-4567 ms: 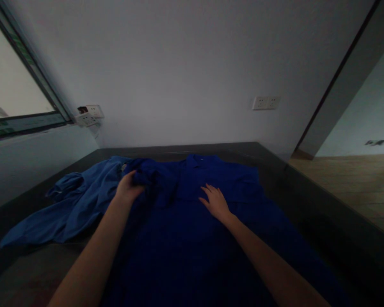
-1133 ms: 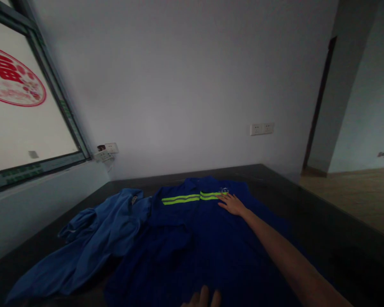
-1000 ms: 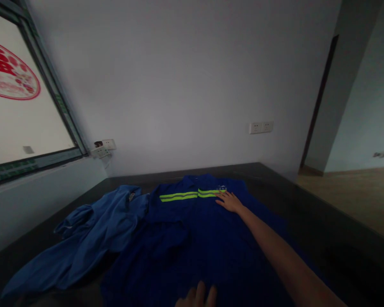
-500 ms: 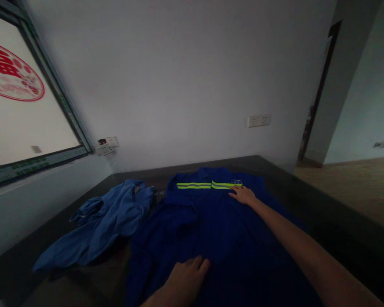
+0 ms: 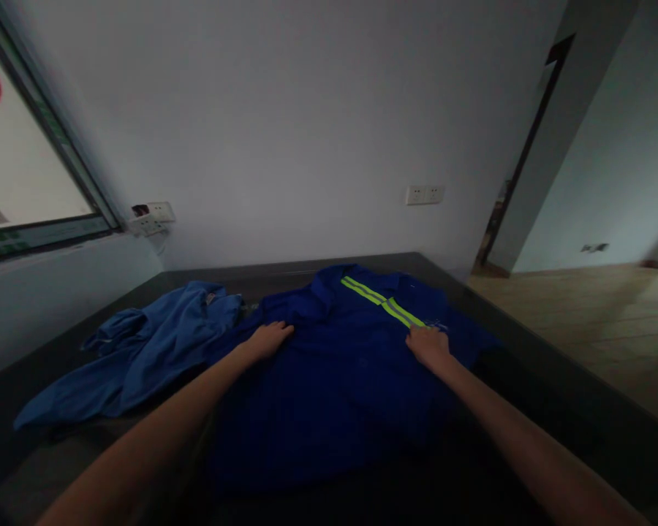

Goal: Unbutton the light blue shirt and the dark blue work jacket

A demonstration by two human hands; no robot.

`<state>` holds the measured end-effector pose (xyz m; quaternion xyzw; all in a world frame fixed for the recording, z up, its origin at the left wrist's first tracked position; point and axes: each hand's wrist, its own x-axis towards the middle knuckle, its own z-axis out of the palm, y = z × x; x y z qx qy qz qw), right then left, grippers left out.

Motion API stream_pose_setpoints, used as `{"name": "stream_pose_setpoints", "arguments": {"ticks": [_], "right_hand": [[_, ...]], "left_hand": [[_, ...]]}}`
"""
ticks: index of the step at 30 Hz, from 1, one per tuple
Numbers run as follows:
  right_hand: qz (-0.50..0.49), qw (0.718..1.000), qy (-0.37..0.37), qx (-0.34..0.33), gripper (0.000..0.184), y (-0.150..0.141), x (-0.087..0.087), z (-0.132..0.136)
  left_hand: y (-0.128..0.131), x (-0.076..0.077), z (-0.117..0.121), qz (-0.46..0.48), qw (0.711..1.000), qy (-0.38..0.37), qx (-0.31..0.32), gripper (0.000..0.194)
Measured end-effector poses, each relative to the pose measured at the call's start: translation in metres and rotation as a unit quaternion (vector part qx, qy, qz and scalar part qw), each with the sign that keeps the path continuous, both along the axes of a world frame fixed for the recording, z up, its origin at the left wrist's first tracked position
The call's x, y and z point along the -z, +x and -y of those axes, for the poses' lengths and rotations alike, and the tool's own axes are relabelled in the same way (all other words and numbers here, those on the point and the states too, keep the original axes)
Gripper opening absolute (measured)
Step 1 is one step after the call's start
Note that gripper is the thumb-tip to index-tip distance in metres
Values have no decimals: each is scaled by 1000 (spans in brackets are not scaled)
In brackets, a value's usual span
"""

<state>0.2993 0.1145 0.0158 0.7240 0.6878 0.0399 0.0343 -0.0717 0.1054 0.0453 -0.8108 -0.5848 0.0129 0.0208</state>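
A dark blue work jacket (image 5: 329, 387) with a yellow-green reflective stripe (image 5: 365, 291) across its chest lies spread on the dark table, its collar toward the wall. My right hand (image 5: 428, 345) is closed on the cloth at the stripe's right end, beside some small white lettering. On the left side, my left hand (image 5: 271, 338) has its fingers curled onto the jacket near the sleeve; the fingertips are partly lost in dark cloth. The stripe runs at a slant, and the fabric is rumpled between the hands.
A lighter blue garment (image 5: 164, 343) lies crumpled on the table to the left, close to my left forearm. The table (image 5: 531, 358) meets a white wall with sockets (image 5: 425, 195). A window (image 5: 38, 183) is at the left and a tiled floor (image 5: 570, 307) at the right.
My left hand has gone forward from the jacket's lower front to its upper left. The right hand has closed on the cloth. The stripe has turned from level to slanted, and the view has shifted right.
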Motion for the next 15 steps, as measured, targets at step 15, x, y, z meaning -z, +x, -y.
{"name": "stream_pose_setpoints", "arguments": {"ticks": [15], "right_hand": [[16,997,-19,-70,29,-38,-10,103]], "left_hand": [[-30,69,67,71,993,80,-53,51]]}}
